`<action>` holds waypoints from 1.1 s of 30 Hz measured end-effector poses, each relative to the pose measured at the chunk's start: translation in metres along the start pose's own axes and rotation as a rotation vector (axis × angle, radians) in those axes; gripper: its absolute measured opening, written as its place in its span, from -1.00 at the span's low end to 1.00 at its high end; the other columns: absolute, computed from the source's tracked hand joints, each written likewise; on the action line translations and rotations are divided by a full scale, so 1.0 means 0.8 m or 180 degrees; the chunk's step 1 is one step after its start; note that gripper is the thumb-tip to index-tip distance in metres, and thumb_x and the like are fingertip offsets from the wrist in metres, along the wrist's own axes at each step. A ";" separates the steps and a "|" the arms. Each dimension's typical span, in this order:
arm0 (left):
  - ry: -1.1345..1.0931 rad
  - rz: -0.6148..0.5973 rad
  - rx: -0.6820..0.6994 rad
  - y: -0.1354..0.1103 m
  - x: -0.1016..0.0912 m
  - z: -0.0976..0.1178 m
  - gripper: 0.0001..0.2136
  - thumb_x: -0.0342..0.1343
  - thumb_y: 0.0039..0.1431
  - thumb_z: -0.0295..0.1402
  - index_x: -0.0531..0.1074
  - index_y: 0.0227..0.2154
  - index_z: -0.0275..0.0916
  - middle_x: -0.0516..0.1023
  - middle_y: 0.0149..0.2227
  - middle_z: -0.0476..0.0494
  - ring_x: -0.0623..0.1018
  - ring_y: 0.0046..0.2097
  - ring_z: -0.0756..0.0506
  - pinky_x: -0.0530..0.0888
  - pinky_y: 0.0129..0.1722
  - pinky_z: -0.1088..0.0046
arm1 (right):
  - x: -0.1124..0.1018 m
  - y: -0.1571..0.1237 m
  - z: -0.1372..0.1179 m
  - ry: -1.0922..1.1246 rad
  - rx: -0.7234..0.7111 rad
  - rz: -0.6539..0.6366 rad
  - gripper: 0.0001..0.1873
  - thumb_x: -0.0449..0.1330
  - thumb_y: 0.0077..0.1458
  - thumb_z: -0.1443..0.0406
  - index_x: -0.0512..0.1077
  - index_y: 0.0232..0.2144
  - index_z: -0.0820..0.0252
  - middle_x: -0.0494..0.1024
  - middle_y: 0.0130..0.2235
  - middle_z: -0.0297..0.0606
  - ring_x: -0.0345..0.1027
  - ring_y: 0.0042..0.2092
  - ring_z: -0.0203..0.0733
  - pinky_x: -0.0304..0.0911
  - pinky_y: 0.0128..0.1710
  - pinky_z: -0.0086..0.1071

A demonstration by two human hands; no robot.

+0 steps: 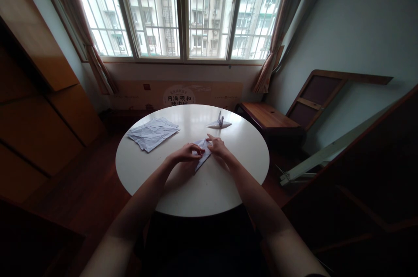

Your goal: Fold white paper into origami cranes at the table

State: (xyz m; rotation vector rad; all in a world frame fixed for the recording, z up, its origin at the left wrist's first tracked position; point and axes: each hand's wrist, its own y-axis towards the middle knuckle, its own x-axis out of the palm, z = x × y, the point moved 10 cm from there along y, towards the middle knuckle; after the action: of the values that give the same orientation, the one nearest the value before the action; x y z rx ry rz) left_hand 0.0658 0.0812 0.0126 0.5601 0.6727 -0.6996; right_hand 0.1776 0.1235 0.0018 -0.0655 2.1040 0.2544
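Note:
A folded sheet of pale paper [201, 163] lies on the round white table [199, 200], with one pointed end towards me. My left hand [188, 152] is closed, its thumb and fingertips pinching the left side of this paper. From the other side my right hand [217, 145] holds the upper right edge, index finger reaching forward and the other fingers curled in. Parts of the folds are hidden beneath the fingers. Just beyond my right hand stands a folded paper crane [220, 122], apart from both hands.
Creased sheets of paper [153, 132] lie at the table's left. A wooden bench [269, 116] stands beyond the table's right edge, near a leaning wooden frame [311, 94]. A barred window [183, 15] is behind, and a wooden cabinet [65, 116] stands at left.

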 end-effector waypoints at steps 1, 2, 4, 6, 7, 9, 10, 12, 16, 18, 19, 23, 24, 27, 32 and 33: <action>-0.0005 0.0011 -0.0009 0.000 0.000 0.000 -0.80 0.22 0.03 -0.26 0.60 -0.33 -0.25 0.63 -0.18 -0.18 0.58 -0.10 -0.17 0.44 -0.02 0.36 | 0.000 0.000 0.001 0.0015 0.0001 0.0009 -0.31 0.12 0.01 0.39 0.19 0.23 0.08 0.50 0.04 -0.26 0.19 0.16 0.06 0.10 0.14 -0.09; -0.0007 0.0024 -0.0012 0.000 0.000 0.000 -0.81 0.21 0.04 -0.26 0.60 -0.33 -0.25 0.63 -0.18 -0.18 0.58 -0.11 -0.17 0.45 -0.03 0.37 | -0.001 0.001 0.001 0.0033 -0.0010 0.0034 -0.30 0.12 0.00 0.40 0.18 0.23 0.09 0.50 0.05 -0.25 0.20 0.16 0.05 0.11 0.14 -0.09; -0.0014 0.0060 -0.0001 0.000 -0.001 0.000 -0.81 0.20 0.06 -0.27 0.60 -0.33 -0.25 0.63 -0.16 -0.18 0.58 -0.10 -0.17 0.45 -0.03 0.36 | -0.007 0.002 0.000 0.0102 -0.0042 0.0160 -0.30 0.12 0.00 0.41 0.19 0.23 0.11 0.49 0.06 -0.24 0.21 0.16 0.03 0.13 0.14 -0.11; -0.0017 0.0094 0.0052 0.000 -0.001 0.000 -0.81 0.19 0.07 -0.29 0.60 -0.30 -0.24 0.62 -0.16 -0.17 0.58 -0.11 -0.15 0.45 -0.03 0.36 | -0.016 0.002 -0.001 0.0243 -0.0105 0.0349 -0.32 0.10 0.00 0.43 0.21 0.22 0.15 0.49 0.05 -0.24 0.24 0.15 -0.02 0.14 0.14 -0.14; -0.0010 0.0116 0.0082 0.000 -0.002 0.000 -0.81 0.18 0.08 -0.30 0.59 -0.28 -0.24 0.63 -0.16 -0.15 0.58 -0.11 -0.15 0.45 -0.02 0.36 | -0.019 0.002 -0.003 0.0336 -0.0156 0.0417 -0.35 0.08 0.01 0.44 0.24 0.20 0.16 0.51 0.04 -0.25 0.27 0.13 -0.05 0.15 0.15 -0.17; 0.0009 0.0139 0.0130 0.000 -0.002 0.001 -0.82 0.17 0.09 -0.32 0.59 -0.27 -0.22 0.63 -0.18 -0.13 0.58 -0.13 -0.12 0.44 -0.01 0.36 | -0.019 0.002 -0.008 0.0496 -0.0292 0.0378 -0.42 0.07 0.02 0.43 0.33 0.14 0.18 0.55 -0.03 -0.27 0.34 0.08 -0.11 0.17 0.14 -0.22; 0.0003 0.0140 0.0135 0.000 -0.002 0.001 -0.82 0.17 0.09 -0.32 0.59 -0.26 -0.21 0.63 -0.19 -0.11 0.58 -0.13 -0.12 0.44 0.00 0.36 | -0.015 0.001 -0.012 0.0533 -0.0358 0.0272 -0.47 0.08 0.03 0.42 0.38 0.09 0.17 0.57 -0.06 -0.28 0.37 0.05 -0.13 0.18 0.14 -0.23; -0.0054 0.0124 0.0105 0.000 -0.002 -0.002 -0.82 0.16 0.10 -0.32 0.60 -0.26 -0.20 0.64 -0.20 -0.10 0.59 -0.15 -0.11 0.45 -0.02 0.38 | -0.006 0.000 -0.016 0.0502 -0.0432 0.0024 -0.54 0.13 0.01 0.39 0.46 0.00 0.13 0.59 -0.08 -0.30 0.41 0.02 -0.13 0.20 0.12 -0.26; -0.0159 0.0065 0.0063 0.000 0.000 -0.007 -0.81 0.16 0.10 -0.32 0.60 -0.26 -0.22 0.63 -0.20 -0.12 0.59 -0.17 -0.10 0.47 -0.07 0.40 | -0.001 0.002 -0.007 0.0272 -0.0257 -0.0027 -0.57 0.15 0.03 0.37 0.48 -0.01 0.10 0.57 -0.04 -0.29 0.37 0.07 -0.11 0.19 0.11 -0.29; -0.0181 0.0054 0.0084 0.001 0.000 -0.007 -0.81 0.17 0.10 -0.32 0.60 -0.26 -0.23 0.63 -0.20 -0.14 0.59 -0.17 -0.11 0.47 -0.09 0.41 | -0.001 0.004 0.001 0.0183 -0.0125 0.0019 -0.51 0.13 0.04 0.40 0.43 0.05 0.08 0.56 -0.02 -0.28 0.33 0.11 -0.11 0.16 0.13 -0.27; -0.0192 0.0054 0.0099 0.001 0.000 -0.007 -0.81 0.17 0.10 -0.31 0.60 -0.25 -0.23 0.63 -0.19 -0.14 0.59 -0.17 -0.11 0.47 -0.09 0.41 | 0.000 0.005 0.005 0.0137 -0.0076 0.0021 -0.49 0.13 0.04 0.41 0.40 0.07 0.06 0.54 0.00 -0.28 0.30 0.13 -0.09 0.14 0.15 -0.25; -0.0149 0.0055 0.0109 0.001 0.000 -0.004 -0.81 0.16 0.11 -0.30 0.60 -0.26 -0.21 0.63 -0.18 -0.13 0.59 -0.15 -0.11 0.46 -0.09 0.41 | 0.007 0.006 0.013 -0.0095 0.0066 -0.0054 -0.48 0.13 0.08 0.39 0.36 0.11 0.00 0.46 0.10 -0.26 0.15 0.23 -0.03 0.06 0.19 -0.17; -0.0106 0.0050 0.0096 0.001 0.000 -0.004 -0.81 0.15 0.11 -0.30 0.60 -0.25 -0.21 0.63 -0.18 -0.13 0.59 -0.15 -0.11 0.46 -0.08 0.42 | 0.008 0.006 0.013 -0.0142 0.0097 -0.0080 -0.48 0.11 0.09 0.38 0.34 0.13 0.01 0.43 0.12 -0.24 0.11 0.25 -0.03 0.04 0.20 -0.16; 0.0113 0.0065 0.0025 0.001 -0.001 -0.005 -0.79 0.14 0.12 -0.30 0.59 -0.23 -0.20 0.63 -0.17 -0.11 0.58 -0.14 -0.11 0.44 -0.05 0.41 | 0.007 0.005 0.014 -0.0228 0.0158 -0.0088 -0.43 0.09 0.12 0.37 0.24 0.20 0.11 0.37 0.17 -0.15 0.07 0.26 -0.03 0.02 0.21 -0.17; 0.0997 0.0321 -0.0299 -0.004 -0.015 -0.017 -0.77 0.12 0.14 -0.23 0.57 -0.18 -0.09 0.55 0.00 -0.06 0.48 0.06 -0.19 0.27 0.16 0.21 | -0.014 0.004 0.004 -0.0087 -0.0011 0.0308 -0.51 0.08 0.14 0.35 0.33 0.14 0.14 0.44 0.11 -0.17 0.19 0.19 -0.05 0.08 0.18 -0.17; 0.1153 0.0337 -0.0393 -0.005 -0.017 -0.021 -0.76 0.11 0.14 -0.21 0.56 -0.16 -0.07 0.52 0.04 -0.04 0.44 0.11 -0.21 0.24 0.18 0.17 | -0.016 0.003 -0.001 -0.0030 -0.0116 0.0345 -0.56 0.09 0.13 0.35 0.40 0.08 0.13 0.47 0.08 -0.21 0.22 0.17 -0.05 0.09 0.18 -0.16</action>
State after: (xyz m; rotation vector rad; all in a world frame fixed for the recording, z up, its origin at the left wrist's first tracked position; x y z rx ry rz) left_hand 0.0488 0.0947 0.0103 0.6097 1.0090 -0.4566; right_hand 0.1833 0.1248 0.0133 0.0281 2.0967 0.3574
